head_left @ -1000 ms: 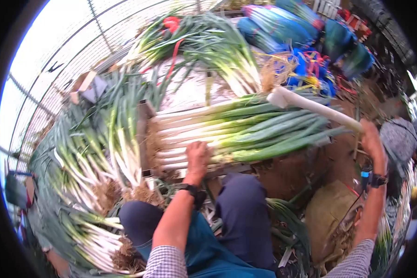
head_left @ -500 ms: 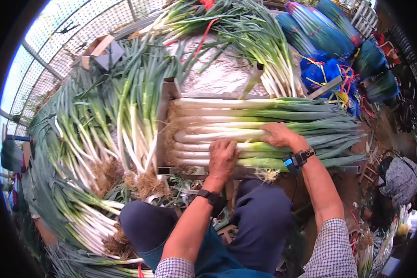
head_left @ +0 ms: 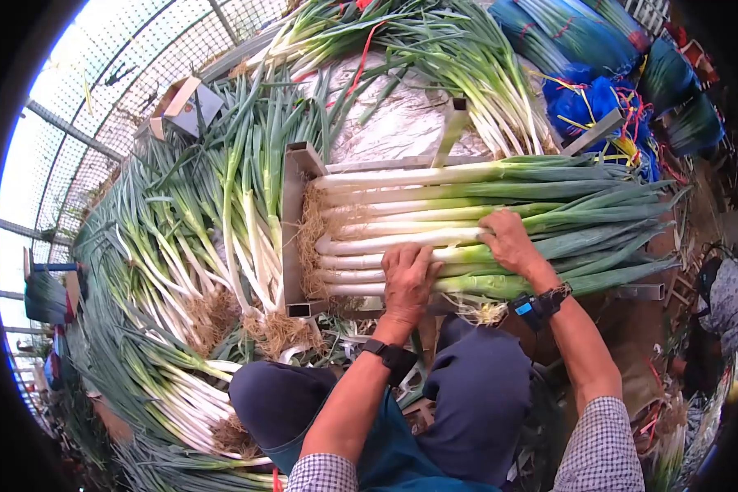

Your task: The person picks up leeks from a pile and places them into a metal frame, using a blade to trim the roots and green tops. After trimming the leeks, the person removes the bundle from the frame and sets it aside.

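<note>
A row of long leeks (head_left: 435, 215) lies side by side in a metal frame (head_left: 293, 221), roots against its left end, green tops pointing right. My left hand (head_left: 407, 275) rests palm down on the white stalks nearest me. My right hand (head_left: 510, 241) presses on the leeks a little further right, where white turns green. Both wrists wear dark bands. Neither hand grips a single leek that I can see.
Loose leeks (head_left: 197, 246) are heaped to the left and in front, roots toward me. More bunches (head_left: 467, 74) lie behind the frame, beside blue-wrapped bundles (head_left: 590, 90) at the back right. My knees (head_left: 476, 385) are just below the frame. Wire mesh wall (head_left: 98, 90) at left.
A second ago my right hand held one leek up at the far right. It laid that leek on the row and now rests on the stalks. The left hand shifted slightly right.
</note>
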A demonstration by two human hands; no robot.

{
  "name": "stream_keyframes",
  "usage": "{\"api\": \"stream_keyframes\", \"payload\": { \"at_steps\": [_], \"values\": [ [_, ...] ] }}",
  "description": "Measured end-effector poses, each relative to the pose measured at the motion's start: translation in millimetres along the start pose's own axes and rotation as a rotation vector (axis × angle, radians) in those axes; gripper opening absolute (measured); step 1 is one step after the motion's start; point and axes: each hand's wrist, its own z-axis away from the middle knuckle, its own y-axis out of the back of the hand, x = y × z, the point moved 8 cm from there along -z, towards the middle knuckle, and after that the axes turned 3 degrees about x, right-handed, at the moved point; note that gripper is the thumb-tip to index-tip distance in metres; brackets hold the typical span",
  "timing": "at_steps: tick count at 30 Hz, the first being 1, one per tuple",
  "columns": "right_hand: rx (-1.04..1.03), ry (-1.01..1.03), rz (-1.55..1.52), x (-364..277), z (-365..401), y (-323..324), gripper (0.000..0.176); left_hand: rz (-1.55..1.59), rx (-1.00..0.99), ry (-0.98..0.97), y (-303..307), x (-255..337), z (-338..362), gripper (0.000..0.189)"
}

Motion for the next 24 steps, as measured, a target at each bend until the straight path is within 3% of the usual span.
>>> {"api": "stream_keyframes", "payload": {
  "at_steps": [7,10,13,15,17,20,22,24],
  "values": [
    [0.044,-0.005,0.037,-1.9,1.3,-10.7,0.017,-0.054,0.008,-0.056,-2.3,4.4,2.4,0.039],
    [0.019,0.006,0.066,2.9,2.0,-11.1,0.019,-0.135,0.181,-0.181,9.2,18.1,-0.8,0.028],
    [0.028,-0.019,0.065,0.2,3.0,-10.8,0.022,-0.054,0.091,-0.081,-9.2,39.1,-39.8,0.020],
    [0.157,0.042,0.078,-2.5,6.8,-9.6,0.020,-0.169,-0.106,-0.074,-60.1,17.1,-41.3,0.020],
    [0.013,0.059,0.152,-4.4,10.8,-9.0,0.017,-0.192,-0.240,-0.077,-83.4,0.9,-31.9,0.022],
    [0.277,-0.149,-0.445,-34.3,61.2,79.3,0.013,-0.089,-0.209,-0.137,-67.5,10.6,-35.8,0.022],
    [0.337,-0.269,-0.457,-38.4,135.5,123.0,0.013,-0.067,-0.215,-0.066,-57.8,19.3,-40.0,0.022],
    [0.367,-0.620,-0.549,-5.4,224.4,110.7,0.009,-0.080,-0.224,-0.035,-62.2,22.2,-42.4,0.022]
  ]
}}
